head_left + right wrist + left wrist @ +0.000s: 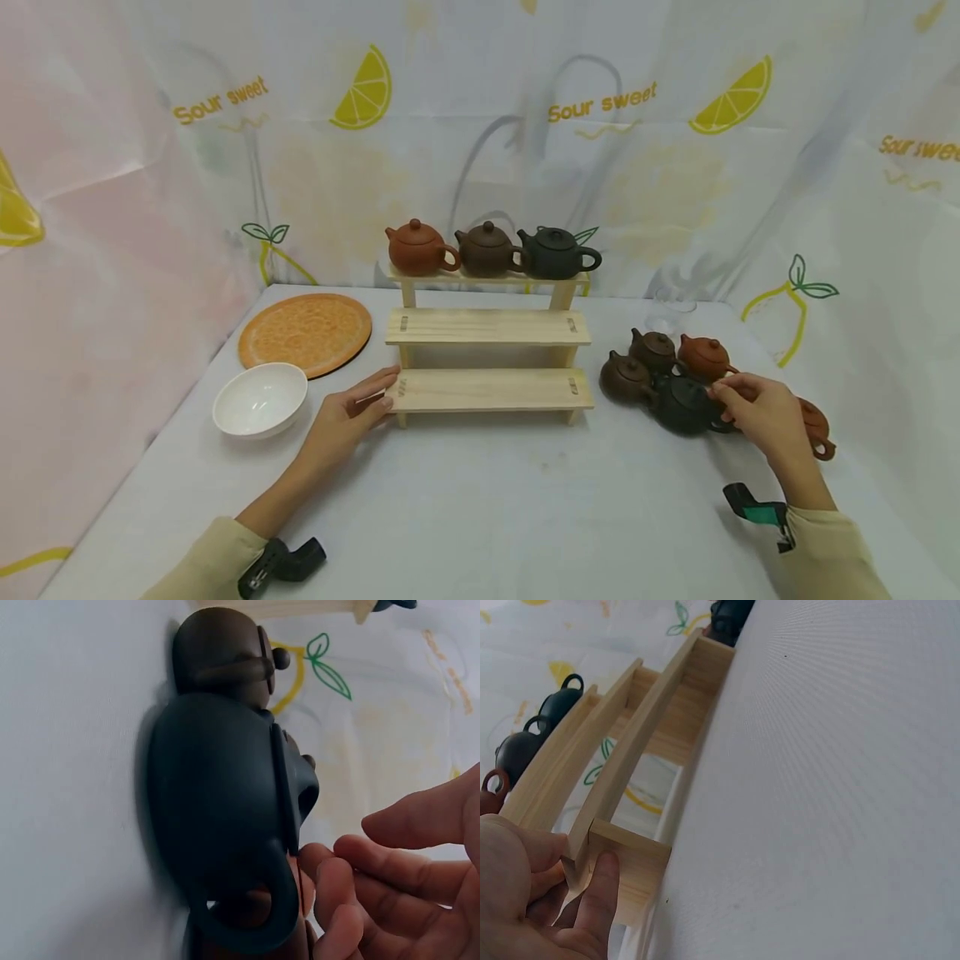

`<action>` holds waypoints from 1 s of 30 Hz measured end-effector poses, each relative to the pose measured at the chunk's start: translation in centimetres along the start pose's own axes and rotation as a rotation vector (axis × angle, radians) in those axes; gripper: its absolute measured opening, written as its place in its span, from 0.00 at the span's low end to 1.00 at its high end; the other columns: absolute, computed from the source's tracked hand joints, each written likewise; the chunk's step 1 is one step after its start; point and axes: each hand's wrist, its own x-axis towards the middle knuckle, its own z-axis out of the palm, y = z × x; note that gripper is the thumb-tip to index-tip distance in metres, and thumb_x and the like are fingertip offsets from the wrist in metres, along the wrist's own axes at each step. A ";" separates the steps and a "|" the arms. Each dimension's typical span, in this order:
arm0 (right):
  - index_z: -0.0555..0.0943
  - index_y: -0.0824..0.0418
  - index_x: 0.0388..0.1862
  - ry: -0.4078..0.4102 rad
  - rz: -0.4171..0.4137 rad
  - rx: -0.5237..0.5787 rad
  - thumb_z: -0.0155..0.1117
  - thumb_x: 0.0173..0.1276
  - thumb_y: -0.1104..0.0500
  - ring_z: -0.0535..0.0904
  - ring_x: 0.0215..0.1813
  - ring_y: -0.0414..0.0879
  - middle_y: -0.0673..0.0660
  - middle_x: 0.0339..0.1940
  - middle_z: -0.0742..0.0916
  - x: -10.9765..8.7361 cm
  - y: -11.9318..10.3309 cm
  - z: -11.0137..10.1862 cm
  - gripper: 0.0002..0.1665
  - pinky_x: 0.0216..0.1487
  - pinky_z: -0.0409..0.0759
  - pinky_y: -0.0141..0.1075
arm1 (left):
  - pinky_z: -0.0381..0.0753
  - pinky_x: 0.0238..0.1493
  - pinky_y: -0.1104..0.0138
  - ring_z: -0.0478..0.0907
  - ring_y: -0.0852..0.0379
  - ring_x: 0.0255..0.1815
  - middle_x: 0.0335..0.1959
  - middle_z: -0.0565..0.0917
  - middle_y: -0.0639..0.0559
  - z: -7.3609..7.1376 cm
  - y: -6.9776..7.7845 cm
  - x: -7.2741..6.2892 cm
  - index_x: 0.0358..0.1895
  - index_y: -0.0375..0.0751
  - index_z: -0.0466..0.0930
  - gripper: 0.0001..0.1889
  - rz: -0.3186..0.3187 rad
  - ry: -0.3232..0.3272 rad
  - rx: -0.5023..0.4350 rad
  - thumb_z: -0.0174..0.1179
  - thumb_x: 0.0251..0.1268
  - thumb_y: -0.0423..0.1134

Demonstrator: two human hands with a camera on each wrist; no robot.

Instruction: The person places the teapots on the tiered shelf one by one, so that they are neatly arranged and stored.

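Note:
At the left end of the lowest step of a three-step wooden stand (487, 392), my left hand (348, 417) grips the board. The left wrist view shows its fingers around the board end and against the support leg (634, 862). My right hand (761, 412) is over a black teapot (684, 406), fingertips close by its lid and handle. Thumb and fingers are apart in the right wrist view, with nothing between them. Around that pot stand brown teapots (625, 379) and reddish ones (705, 356); one reddish teapot (816, 423) is partly hidden behind my hand.
Reddish (416, 250), brown (487, 252) and black (553, 254) teapots line the stand's top step. Left of it are a white bowl (260, 402) and a round orange mat (306, 332). Clear glassware (670, 312) stands at the back right, before a printed cloth (480, 150).

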 end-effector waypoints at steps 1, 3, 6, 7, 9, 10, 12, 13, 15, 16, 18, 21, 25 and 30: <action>0.83 0.75 0.52 0.002 0.004 -0.022 0.60 0.79 0.57 0.80 0.28 0.45 0.62 0.35 0.89 0.0 0.1 0.0 0.19 0.25 0.78 0.34 | 0.81 0.58 0.66 0.68 0.41 0.73 0.78 0.68 0.44 0.0 0.0 0.0 0.72 0.31 0.74 0.24 -0.001 0.000 -0.002 0.62 0.78 0.35; 0.82 0.76 0.51 -0.006 0.013 -0.069 0.60 0.78 0.57 0.80 0.28 0.46 0.63 0.34 0.88 0.1 0.3 -0.2 0.20 0.25 0.77 0.36 | 0.81 0.58 0.66 0.68 0.40 0.73 0.78 0.67 0.44 0.0 0.0 0.0 0.72 0.30 0.74 0.24 -0.002 -0.002 -0.002 0.62 0.78 0.35; 0.81 0.77 0.51 -0.024 0.022 -0.120 0.60 0.77 0.57 0.81 0.28 0.48 0.63 0.31 0.87 0.1 0.6 -0.4 0.21 0.26 0.75 0.39 | 0.81 0.58 0.66 0.68 0.40 0.73 0.78 0.67 0.44 0.0 0.0 0.0 0.72 0.30 0.74 0.24 -0.002 -0.002 0.004 0.62 0.78 0.36; 0.81 0.77 0.52 -0.034 0.023 -0.129 0.60 0.77 0.57 0.80 0.28 0.48 0.62 0.30 0.87 0.1 0.6 -0.5 0.21 0.27 0.74 0.39 | 0.81 0.58 0.66 0.68 0.40 0.73 0.78 0.67 0.44 0.0 0.0 0.0 0.72 0.30 0.74 0.25 -0.002 -0.001 0.005 0.62 0.78 0.36; 0.80 0.77 0.51 -0.060 0.024 -0.140 0.60 0.78 0.56 0.81 0.28 0.49 0.60 0.29 0.87 0.0 0.6 -0.6 0.22 0.27 0.74 0.40 | 0.81 0.58 0.65 0.68 0.41 0.73 0.78 0.67 0.44 0.0 0.0 0.0 0.72 0.31 0.74 0.25 -0.002 0.001 0.015 0.62 0.78 0.37; 0.80 0.77 0.51 -0.075 0.027 -0.140 0.60 0.78 0.55 0.81 0.27 0.49 0.59 0.28 0.87 0.0 0.6 -0.7 0.22 0.27 0.74 0.40 | 0.81 0.58 0.65 0.68 0.42 0.73 0.78 0.67 0.44 0.0 0.0 0.1 0.72 0.31 0.74 0.25 -0.002 0.003 0.020 0.62 0.78 0.37; 0.79 0.76 0.51 -0.114 0.042 -0.135 0.60 0.78 0.55 0.82 0.27 0.48 0.57 0.27 0.87 0.0 0.6 -0.8 0.22 0.27 0.75 0.40 | 0.81 0.58 0.65 0.69 0.43 0.73 0.78 0.67 0.45 0.0 0.0 0.1 0.72 0.31 0.74 0.25 -0.007 0.006 0.026 0.62 0.78 0.38; 0.79 0.76 0.50 -0.138 0.056 -0.129 0.60 0.79 0.54 0.82 0.26 0.48 0.56 0.27 0.86 -0.1 0.5 -0.9 0.22 0.27 0.76 0.39 | 0.81 0.58 0.65 0.69 0.43 0.73 0.78 0.67 0.45 0.0 0.0 0.1 0.72 0.32 0.74 0.25 -0.009 0.006 0.028 0.62 0.78 0.38; 0.78 0.75 0.50 -0.188 0.070 -0.105 0.60 0.79 0.54 0.84 0.26 0.48 0.56 0.28 0.87 -0.1 0.5 -0.9 0.21 0.27 0.80 0.39 | 0.81 0.58 0.65 0.69 0.43 0.73 0.78 0.67 0.45 0.0 0.0 0.0 0.72 0.32 0.74 0.25 -0.014 0.009 0.028 0.63 0.78 0.38; 0.77 0.75 0.50 -0.213 0.079 -0.088 0.60 0.79 0.55 0.84 0.26 0.48 0.56 0.29 0.87 -0.1 0.5 -0.9 0.20 0.27 0.81 0.39 | 0.81 0.57 0.65 0.69 0.43 0.73 0.78 0.68 0.45 0.0 0.0 0.0 0.72 0.32 0.74 0.25 -0.012 0.010 0.030 0.63 0.78 0.38; 0.76 0.75 0.49 -0.257 0.092 -0.050 0.59 0.80 0.56 0.85 0.27 0.48 0.57 0.31 0.87 -0.1 0.5 -1.0 0.19 0.27 0.84 0.39 | 0.81 0.57 0.66 0.69 0.41 0.73 0.78 0.67 0.44 0.1 0.1 0.0 0.72 0.31 0.74 0.25 -0.009 0.009 0.028 0.63 0.78 0.37; 0.74 0.76 0.51 -0.316 0.123 0.042 0.56 0.82 0.59 0.86 0.29 0.50 0.58 0.34 0.88 -0.1 0.8 -0.9 0.17 0.29 0.87 0.40 | 0.81 0.58 0.67 0.68 0.40 0.73 0.78 0.67 0.43 0.1 0.1 0.0 0.71 0.30 0.74 0.24 -0.004 0.005 0.025 0.62 0.78 0.37; 0.71 0.76 0.52 -0.368 0.191 0.192 0.54 0.84 0.61 0.88 0.33 0.51 0.57 0.34 0.86 -0.2 1.2 -0.8 0.16 0.33 0.89 0.42 | 0.81 0.58 0.67 0.68 0.40 0.73 0.78 0.67 0.44 0.1 0.0 0.0 0.72 0.30 0.74 0.24 -0.008 0.004 0.014 0.62 0.78 0.36; 0.69 0.75 0.52 -0.380 0.229 0.317 0.54 0.83 0.63 0.86 0.34 0.49 0.58 0.35 0.83 -0.2 1.5 -0.6 0.12 0.35 0.88 0.40 | 0.81 0.58 0.67 0.68 0.40 0.73 0.78 0.66 0.43 0.1 0.1 0.0 0.72 0.30 0.74 0.25 -0.016 0.004 0.006 0.62 0.78 0.36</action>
